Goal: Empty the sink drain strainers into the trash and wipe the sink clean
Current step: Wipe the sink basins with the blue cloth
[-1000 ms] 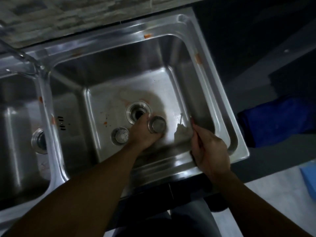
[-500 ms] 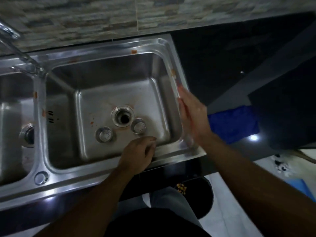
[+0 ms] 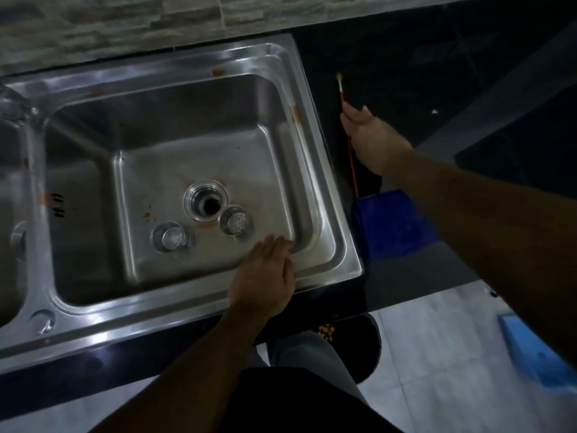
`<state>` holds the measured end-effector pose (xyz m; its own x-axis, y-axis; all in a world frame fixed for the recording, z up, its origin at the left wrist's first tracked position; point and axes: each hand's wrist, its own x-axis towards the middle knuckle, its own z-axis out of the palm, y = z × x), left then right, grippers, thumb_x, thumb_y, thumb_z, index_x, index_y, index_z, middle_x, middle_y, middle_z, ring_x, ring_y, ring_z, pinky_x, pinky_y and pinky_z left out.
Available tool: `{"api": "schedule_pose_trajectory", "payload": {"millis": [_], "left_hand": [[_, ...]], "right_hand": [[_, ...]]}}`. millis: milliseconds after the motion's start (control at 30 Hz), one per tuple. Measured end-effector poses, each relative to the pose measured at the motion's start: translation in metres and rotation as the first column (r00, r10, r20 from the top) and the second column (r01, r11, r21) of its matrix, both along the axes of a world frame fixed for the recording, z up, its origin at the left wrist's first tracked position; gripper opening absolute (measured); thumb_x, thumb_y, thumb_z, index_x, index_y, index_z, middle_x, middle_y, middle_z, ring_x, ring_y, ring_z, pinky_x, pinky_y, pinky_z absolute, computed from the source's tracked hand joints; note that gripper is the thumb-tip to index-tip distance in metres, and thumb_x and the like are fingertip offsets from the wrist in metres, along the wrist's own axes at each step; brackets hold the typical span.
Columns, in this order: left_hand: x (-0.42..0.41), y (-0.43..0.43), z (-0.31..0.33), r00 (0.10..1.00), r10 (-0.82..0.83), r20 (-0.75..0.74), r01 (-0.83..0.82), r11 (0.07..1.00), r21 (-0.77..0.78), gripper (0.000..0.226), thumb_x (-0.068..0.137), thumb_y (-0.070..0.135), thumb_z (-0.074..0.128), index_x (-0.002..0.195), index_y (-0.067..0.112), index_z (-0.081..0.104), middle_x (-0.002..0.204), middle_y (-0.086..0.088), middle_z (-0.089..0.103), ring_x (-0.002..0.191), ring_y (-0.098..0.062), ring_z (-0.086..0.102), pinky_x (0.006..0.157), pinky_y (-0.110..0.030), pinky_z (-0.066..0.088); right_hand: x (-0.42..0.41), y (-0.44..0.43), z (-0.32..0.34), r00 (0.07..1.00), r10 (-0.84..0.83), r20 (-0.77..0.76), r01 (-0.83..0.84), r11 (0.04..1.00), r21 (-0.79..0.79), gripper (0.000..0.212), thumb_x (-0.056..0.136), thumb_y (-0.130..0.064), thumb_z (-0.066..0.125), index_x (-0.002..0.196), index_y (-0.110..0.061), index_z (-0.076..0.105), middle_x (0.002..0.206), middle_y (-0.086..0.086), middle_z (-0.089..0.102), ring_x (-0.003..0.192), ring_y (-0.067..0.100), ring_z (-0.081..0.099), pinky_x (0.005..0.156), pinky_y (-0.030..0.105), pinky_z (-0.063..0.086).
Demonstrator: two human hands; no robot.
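Note:
The steel sink has an open drain hole in the floor of its right basin, with orange stains around it. Two round metal strainers lie on the basin floor: one strainer just right of the drain, the other strainer to the front left. My left hand rests flat with straight fingers on the sink's front rim. My right hand is over the dark counter right of the sink and grips a thin red stick with a pale tip.
A blue cloth lies on the black counter right of the sink. The left basin is partly in view. A dark bin stands on the floor under the counter edge, and a blue object lies on the tiles.
My left hand has let go of the strainer and pulled back to the front rim. My right hand has left the basin's right wall and now grips the red stick over the counter.

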<state>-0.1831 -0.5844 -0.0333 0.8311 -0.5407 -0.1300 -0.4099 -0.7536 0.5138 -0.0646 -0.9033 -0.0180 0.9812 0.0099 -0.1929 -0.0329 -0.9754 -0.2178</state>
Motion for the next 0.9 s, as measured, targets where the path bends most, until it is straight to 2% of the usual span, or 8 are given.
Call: {"api": "schedule_pose_trajectory", "payload": {"millis": [233, 333, 400, 467, 567, 667, 767, 900], "left_hand": [[0.000, -0.002, -0.004, 0.998, 0.039, -0.054, -0.037, 0.999, 0.038, 0.037, 0.096, 0.022, 0.049, 0.126, 0.011, 0.066, 0.129, -0.015, 0.069, 0.125, -0.032, 0.063, 0.105, -0.042, 0.049], [0.001, -0.002, -0.003, 0.997, 0.023, -0.070, -0.021, 0.999, 0.028, 0.040, 0.098, 0.026, 0.043, 0.131, 0.013, 0.062, 0.130, -0.011, 0.067, 0.122, -0.029, 0.063, 0.105, -0.040, 0.049], [0.002, -0.003, 0.000, 0.993, 0.026, -0.117, -0.025, 1.000, 0.013, 0.038, 0.099, 0.029, 0.040, 0.131, 0.018, 0.057, 0.126, -0.005, 0.065, 0.112, -0.026, 0.063, 0.096, -0.040, 0.054], [0.005, -0.007, 0.004, 0.971, 0.131, -0.198, -0.132, 0.991, 0.010, 0.038, 0.101, 0.032, 0.045, 0.137, 0.023, 0.051, 0.130, -0.005, 0.063, 0.114, -0.028, 0.062, 0.094, -0.039, 0.053], [0.012, -0.025, 0.015, 0.878, 0.316, -0.360, -0.375, 0.921, -0.106, 0.053, 0.101, 0.034, 0.055, 0.150, 0.023, 0.042, 0.149, -0.005, 0.052, 0.135, -0.025, 0.051, 0.106, -0.031, 0.040], [0.005, -0.059, 0.029, 0.953, 0.101, -0.285, -0.197, 0.922, -0.333, 0.048, 0.101, 0.027, 0.057, 0.147, 0.020, 0.046, 0.146, -0.001, 0.053, 0.130, -0.011, 0.050, 0.101, -0.020, 0.040], [-0.010, -0.095, 0.029, 0.975, -0.136, -0.178, 0.052, 0.911, -0.409, 0.045, 0.097, 0.016, 0.054, 0.142, 0.016, 0.055, 0.148, -0.004, 0.055, 0.139, -0.015, 0.047, 0.115, -0.032, 0.041], [-0.020, -0.125, 0.019, 0.959, -0.263, -0.109, 0.213, 0.917, -0.338, 0.055, 0.094, 0.016, 0.062, 0.147, 0.011, 0.051, 0.157, -0.007, 0.046, 0.151, -0.019, 0.034, 0.124, -0.039, 0.032]], "right_hand": [[-0.003, 0.007, 0.001, 0.999, -0.047, 0.010, 0.048, 0.997, -0.068, 0.069, 0.096, -0.001, 0.050, 0.156, -0.011, 0.018, 0.166, 0.002, 0.007, 0.152, 0.030, 0.012, 0.118, 0.049, 0.029], [-0.012, 0.011, 0.002, 0.990, -0.035, 0.136, 0.036, 0.999, -0.010, 0.069, 0.094, 0.006, 0.045, 0.156, -0.006, 0.018, 0.165, 0.008, 0.013, 0.152, 0.026, 0.013, 0.125, 0.042, 0.016], [-0.027, 0.014, 0.004, 0.977, -0.086, 0.198, 0.085, 0.996, 0.012, 0.069, 0.090, 0.012, 0.046, 0.154, -0.003, 0.023, 0.163, 0.012, 0.020, 0.150, 0.025, 0.021, 0.125, 0.037, 0.016], [-0.055, 0.022, 0.011, 0.951, -0.187, 0.246, 0.159, 0.979, 0.129, 0.064, 0.088, 0.015, 0.044, 0.150, -0.001, 0.035, 0.159, 0.014, 0.031, 0.148, 0.027, 0.029, 0.124, 0.037, 0.020], [-0.117, 0.031, 0.019, 0.926, -0.204, 0.317, 0.149, 0.971, 0.189, 0.058, 0.088, 0.010, 0.045, 0.145, -0.003, 0.044, 0.155, 0.014, 0.039, 0.148, 0.025, 0.028, 0.125, 0.040, 0.017], [-0.184, 0.029, 0.008, 0.909, -0.239, 0.341, 0.214, 0.971, 0.108, 0.057, 0.088, 0.003, 0.056, 0.144, -0.007, 0.047, 0.155, 0.014, 0.036, 0.150, 0.027, 0.022, 0.123, 0.050, 0.017], [-0.234, 0.022, -0.003, 0.906, -0.326, 0.271, 0.319, 0.945, 0.072, 0.065, 0.087, -0.001, 0.063, 0.147, -0.010, 0.041, 0.157, 0.016, 0.033, 0.149, 0.032, 0.023, 0.119, 0.057, 0.022], [-0.250, 0.012, -0.004, 0.956, -0.230, 0.184, 0.232, 0.973, 0.013, 0.066, 0.091, -0.006, 0.050, 0.153, -0.012, 0.031, 0.162, 0.010, 0.023, 0.152, 0.024, 0.012, 0.124, 0.041, 0.008]]}}
